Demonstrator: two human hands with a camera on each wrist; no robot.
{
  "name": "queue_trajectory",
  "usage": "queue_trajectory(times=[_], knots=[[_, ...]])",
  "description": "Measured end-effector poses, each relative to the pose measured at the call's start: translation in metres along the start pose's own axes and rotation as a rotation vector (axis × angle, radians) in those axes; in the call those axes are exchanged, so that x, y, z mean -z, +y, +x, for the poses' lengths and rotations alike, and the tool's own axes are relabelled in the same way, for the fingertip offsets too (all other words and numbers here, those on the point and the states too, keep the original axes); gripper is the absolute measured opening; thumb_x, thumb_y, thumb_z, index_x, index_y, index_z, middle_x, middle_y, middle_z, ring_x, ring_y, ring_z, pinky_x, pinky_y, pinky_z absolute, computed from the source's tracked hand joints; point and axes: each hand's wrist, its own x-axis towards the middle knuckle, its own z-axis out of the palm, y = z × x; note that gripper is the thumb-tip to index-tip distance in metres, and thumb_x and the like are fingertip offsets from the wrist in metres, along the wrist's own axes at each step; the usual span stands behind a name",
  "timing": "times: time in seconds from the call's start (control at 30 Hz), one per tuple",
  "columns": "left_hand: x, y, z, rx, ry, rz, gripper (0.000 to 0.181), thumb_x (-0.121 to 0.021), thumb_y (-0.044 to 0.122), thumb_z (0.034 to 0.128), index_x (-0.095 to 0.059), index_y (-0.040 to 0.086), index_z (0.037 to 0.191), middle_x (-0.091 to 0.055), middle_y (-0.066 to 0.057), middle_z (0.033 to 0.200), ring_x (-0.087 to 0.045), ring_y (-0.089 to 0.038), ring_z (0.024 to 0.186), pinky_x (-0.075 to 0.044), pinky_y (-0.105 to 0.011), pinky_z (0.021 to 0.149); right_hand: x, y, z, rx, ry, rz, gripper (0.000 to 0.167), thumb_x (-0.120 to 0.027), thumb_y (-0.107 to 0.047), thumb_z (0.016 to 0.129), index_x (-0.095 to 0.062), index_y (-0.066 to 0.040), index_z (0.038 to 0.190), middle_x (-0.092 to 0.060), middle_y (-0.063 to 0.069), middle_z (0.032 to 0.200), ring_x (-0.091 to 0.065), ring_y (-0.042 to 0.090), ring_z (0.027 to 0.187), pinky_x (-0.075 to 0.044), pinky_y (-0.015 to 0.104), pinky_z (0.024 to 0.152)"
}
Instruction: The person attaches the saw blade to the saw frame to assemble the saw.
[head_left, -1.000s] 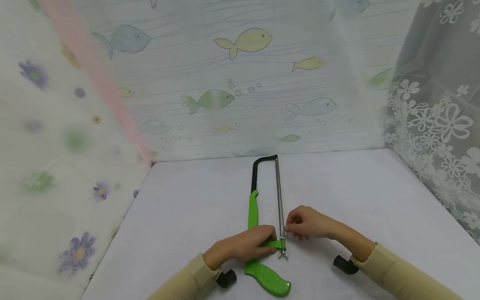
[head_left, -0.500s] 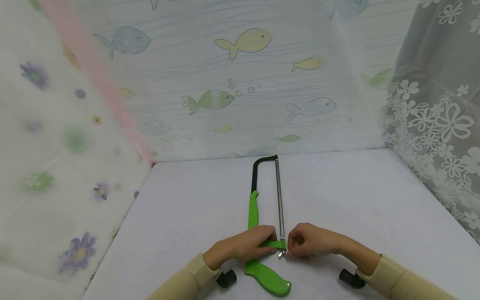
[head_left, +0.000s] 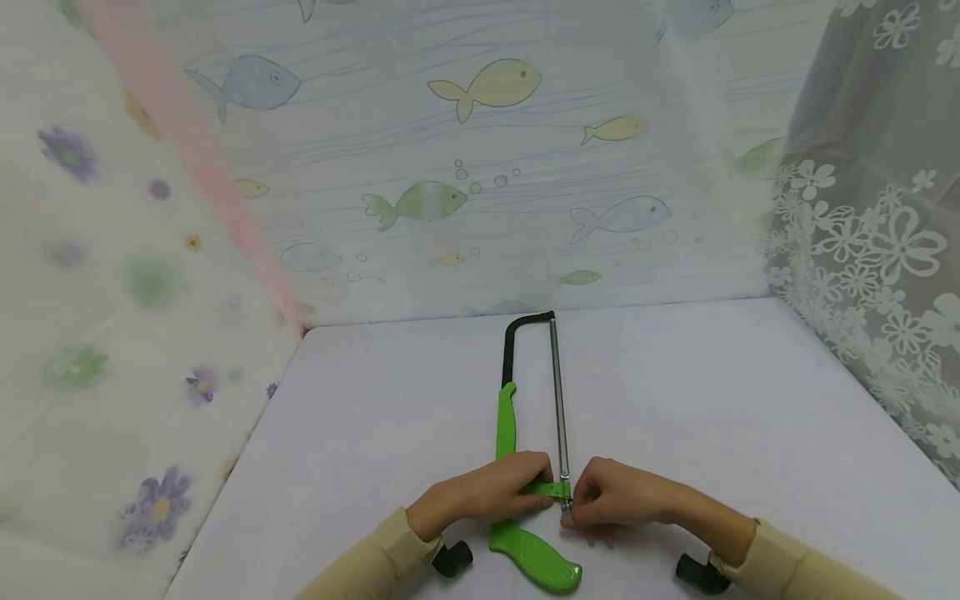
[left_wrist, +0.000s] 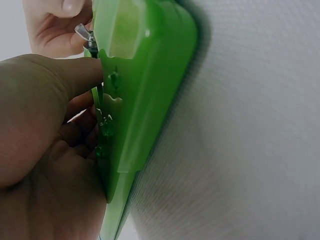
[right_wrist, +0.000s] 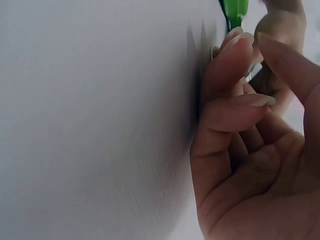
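Your left hand (head_left: 495, 487) grips the hacksaw (head_left: 506, 421) by its crosspiece (head_left: 556, 489); your right hand (head_left: 626, 493) curls its fingers nearly closed at the wing nut (left_wrist: 84, 33), pinch unclear.

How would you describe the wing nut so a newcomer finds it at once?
On the white table lies a green-handled hacksaw. Follow its blade to the green bracket at the near end; just past it sits the wing nut, the only silvery piece with flared wings.
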Motion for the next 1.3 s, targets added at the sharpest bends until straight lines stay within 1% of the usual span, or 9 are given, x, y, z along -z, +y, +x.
queue_trajectory(times=[0.17,0.27,0.37,0.6,0.73,0.87,1.0,1.13,1.3], knots=[[0.000,0.000,0.000,-0.014,-0.002,0.006,0.008,-0.063,0.021,0.1039,-0.056,0.016,0.104,-0.055,0.013,0.097,-0.050,0.001,0.087,-0.044,-0.015,0.078,-0.006,-0.002,0.002,-0.056,0.028,0.059,0.046,-0.067,-0.030,0.100,-0.071,0.003,0.068,-0.065,0.005,0.057,-0.054,0.009,0.043,-0.037,0.019,0.042],[0.000,0.000,0.000,-0.021,-0.004,0.010,0.008,-0.063,0.020,0.1037,-0.056,0.016,0.105,-0.056,0.013,0.098,-0.051,0.001,0.088,-0.045,-0.015,0.079,-0.008,-0.002,0.002,-0.077,0.035,0.074,0.048,-0.065,-0.030,0.101,-0.070,0.005,0.068,-0.066,0.009,0.058,-0.055,0.009,0.042,-0.037,0.019,0.041],[0.000,0.000,0.000,-0.020,-0.002,0.010,0.008,-0.063,0.020,0.1036,-0.056,0.016,0.105,-0.057,0.013,0.098,-0.051,0.002,0.088,-0.045,-0.015,0.080,-0.007,-0.001,0.002,-0.091,0.040,0.062,0.048,-0.066,-0.030,0.101,-0.071,0.003,0.068,-0.066,0.008,0.058,-0.055,0.010,0.042,-0.037,0.019,0.041],[0.001,0.001,0.000,-0.014,-0.002,0.010,0.009,-0.063,0.022,0.1037,-0.056,0.017,0.104,-0.056,0.013,0.097,-0.051,0.001,0.088,-0.045,-0.015,0.080,0.001,0.003,-0.001,-0.061,0.040,0.008,0.035,-0.066,-0.026,0.100,-0.073,-0.004,0.073,-0.065,0.003,0.060,-0.054,0.011,0.045,-0.035,0.021,0.043],[0.001,0.001,0.000,-0.013,-0.003,0.016,0.009,-0.063,0.023,0.1038,-0.056,0.017,0.104,-0.056,0.014,0.097,-0.051,0.001,0.088,-0.045,-0.015,0.080,0.006,0.005,-0.004,-0.036,0.031,0.011,0.025,-0.067,-0.020,0.098,-0.072,-0.003,0.080,-0.063,0.001,0.061,-0.052,0.010,0.048,-0.035,0.020,0.045],[0.001,0.000,0.000,-0.016,-0.001,0.018,0.010,-0.063,0.023,0.1037,-0.056,0.017,0.104,-0.056,0.013,0.096,-0.050,0.000,0.087,-0.044,-0.016,0.078,0.006,0.005,-0.004,-0.024,0.028,0.022,0.021,-0.069,-0.015,0.096,-0.071,-0.002,0.081,-0.060,-0.002,0.061,-0.050,0.007,0.048,-0.035,0.019,0.045],[0.000,0.000,0.000,-0.018,0.003,0.019,0.010,-0.063,0.022,0.1037,-0.056,0.016,0.104,-0.056,0.013,0.096,-0.050,0.000,0.087,-0.044,-0.015,0.079,0.004,0.002,-0.003,-0.005,-0.003,0.046,0.018,-0.070,-0.013,0.094,-0.072,0.000,0.082,-0.062,-0.003,0.063,-0.052,0.006,0.049,-0.036,0.018,0.046],[0.001,0.001,0.000,-0.018,0.006,0.017,0.010,-0.063,0.022,0.1035,-0.056,0.016,0.104,-0.056,0.013,0.097,-0.050,0.000,0.087,-0.044,-0.015,0.079,0.002,0.002,0.000,-0.006,-0.031,0.063,0.025,-0.071,-0.018,0.095,-0.073,0.002,0.079,-0.064,0.000,0.063,-0.052,0.007,0.049,-0.036,0.018,0.046],[0.001,0.003,0.000,-0.007,0.005,0.011,0.010,-0.064,0.021,0.1033,-0.056,0.016,0.104,-0.055,0.013,0.096,-0.050,0.000,0.087,-0.044,-0.016,0.078,0.000,0.002,0.003,-0.043,-0.013,0.056,0.036,-0.069,-0.025,0.098,-0.074,0.001,0.074,-0.066,0.004,0.062,-0.053,0.010,0.046,-0.033,0.020,0.043]])
